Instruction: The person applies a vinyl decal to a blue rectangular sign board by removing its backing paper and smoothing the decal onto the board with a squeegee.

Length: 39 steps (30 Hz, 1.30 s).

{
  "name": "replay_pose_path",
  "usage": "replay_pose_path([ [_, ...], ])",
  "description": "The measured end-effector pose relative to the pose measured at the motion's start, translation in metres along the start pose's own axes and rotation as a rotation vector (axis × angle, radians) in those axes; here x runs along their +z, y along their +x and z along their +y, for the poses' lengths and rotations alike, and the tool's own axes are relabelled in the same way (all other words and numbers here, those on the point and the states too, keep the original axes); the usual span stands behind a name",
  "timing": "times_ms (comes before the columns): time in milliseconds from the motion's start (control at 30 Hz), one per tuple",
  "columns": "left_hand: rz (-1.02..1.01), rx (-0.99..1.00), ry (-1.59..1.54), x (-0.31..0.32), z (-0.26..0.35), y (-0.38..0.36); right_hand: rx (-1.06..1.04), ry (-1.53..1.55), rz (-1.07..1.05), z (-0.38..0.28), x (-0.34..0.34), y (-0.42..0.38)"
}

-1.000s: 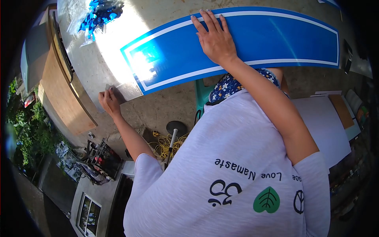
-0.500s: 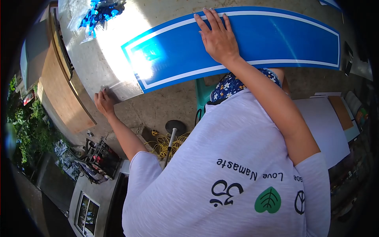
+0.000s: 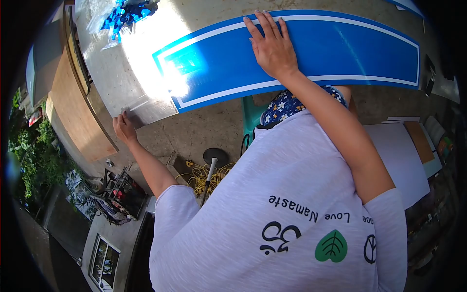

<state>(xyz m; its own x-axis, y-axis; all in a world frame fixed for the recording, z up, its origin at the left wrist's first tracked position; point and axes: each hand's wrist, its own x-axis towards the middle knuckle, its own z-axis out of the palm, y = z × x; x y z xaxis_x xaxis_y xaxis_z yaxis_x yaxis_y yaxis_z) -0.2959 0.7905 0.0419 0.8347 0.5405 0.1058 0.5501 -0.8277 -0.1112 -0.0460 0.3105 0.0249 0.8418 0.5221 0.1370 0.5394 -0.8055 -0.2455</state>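
Note:
A long blue sign panel (image 3: 331,51) with a white border line lies across the table in front of me. My right hand (image 3: 275,48) rests flat on it, fingers stretched toward its far edge, holding nothing. Left of the panel, at the table's near edge, my left hand (image 3: 125,129) has its fingers pinched together on what looks like a thin clear film (image 3: 143,104). This film stretches toward the panel's near left corner; glare hides part of its outline.
Crumpled blue and clear scraps (image 3: 126,19) lie at the table's far left. A black object (image 3: 430,78) sits by the panel's right end. Below are a green stool (image 3: 251,114), a coiled yellow cord (image 3: 199,177) and white sheets (image 3: 396,155). A wooden board (image 3: 78,112) stands left.
My left hand has shifted slightly left, away from the panel, with the clear film drawn along. My right hand stays flat on the panel; the whole view has moved a little.

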Motion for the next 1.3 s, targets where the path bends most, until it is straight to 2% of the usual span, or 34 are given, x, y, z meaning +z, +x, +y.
replay_pose_path([
  [167,-0.006,-0.014,0.009,-0.004,-0.010,0.003,-0.001,0.015,0.008,0.001,0.001,0.000],
  [300,0.277,-0.223,0.128,-0.015,-0.078,-0.012,-0.005,0.019,0.017,0.001,0.001,-0.001],
  [367,0.271,-0.109,0.167,-0.055,-0.094,-0.009,-0.004,0.012,0.019,0.001,0.000,0.000],
  [400,0.275,-0.112,0.172,-0.075,-0.090,-0.002,-0.010,0.005,0.012,0.000,-0.001,-0.001],
  [467,0.351,-0.191,-0.005,-0.120,-0.075,0.003,-0.015,0.018,0.010,0.001,0.002,-0.004],
  [500,0.370,-0.208,0.000,-0.130,-0.062,0.003,-0.015,0.022,0.017,0.003,0.004,-0.003],
  [567,0.399,-0.170,-0.569,-0.134,-0.015,0.011,-0.043,0.012,0.032,0.003,0.004,-0.001],
  [633,0.451,-0.080,-0.774,-0.130,0.049,0.021,-0.019,0.051,0.011,0.003,0.003,-0.002],
  [700,0.415,-0.172,-0.461,-0.138,0.099,0.036,-0.028,0.064,0.047,0.004,0.001,0.000],
  [800,0.619,-0.229,-0.315,-0.121,0.124,0.093,0.010,0.447,0.017,0.011,-0.010,0.006],
  [833,0.659,-0.246,-0.241,-0.113,0.131,0.118,0.000,0.438,0.041,0.017,-0.017,0.009],
  [900,0.762,-0.021,-0.120,-0.102,0.167,0.166,0.150,0.846,0.075,0.027,-0.033,0.006],
  [967,0.669,0.182,-0.095,-0.086,0.212,0.202,0.148,0.785,0.096,0.040,-0.058,-0.006],
  [1033,0.450,0.270,-0.159,-0.040,0.235,0.230,0.167,0.738,0.049,0.060,-0.071,-0.023],
  [1067,0.306,0.209,-0.135,-0.037,0.246,0.230,0.259,0.828,0.031,0.065,-0.081,-0.032],
  [1100,0.162,0.150,-0.109,-0.038,0.256,0.227,0.258,0.816,0.060,0.074,-0.088,-0.041],
  [1167,0.089,0.114,-0.083,-0.025,0.255,0.225,0.365,1.136,0.173,0.095,-0.094,-0.065],
  [1300,0.023,0.118,-0.100,-0.051,0.254,0.212,0.559,1.297,0.306,0.123,-0.123,-0.123],
])
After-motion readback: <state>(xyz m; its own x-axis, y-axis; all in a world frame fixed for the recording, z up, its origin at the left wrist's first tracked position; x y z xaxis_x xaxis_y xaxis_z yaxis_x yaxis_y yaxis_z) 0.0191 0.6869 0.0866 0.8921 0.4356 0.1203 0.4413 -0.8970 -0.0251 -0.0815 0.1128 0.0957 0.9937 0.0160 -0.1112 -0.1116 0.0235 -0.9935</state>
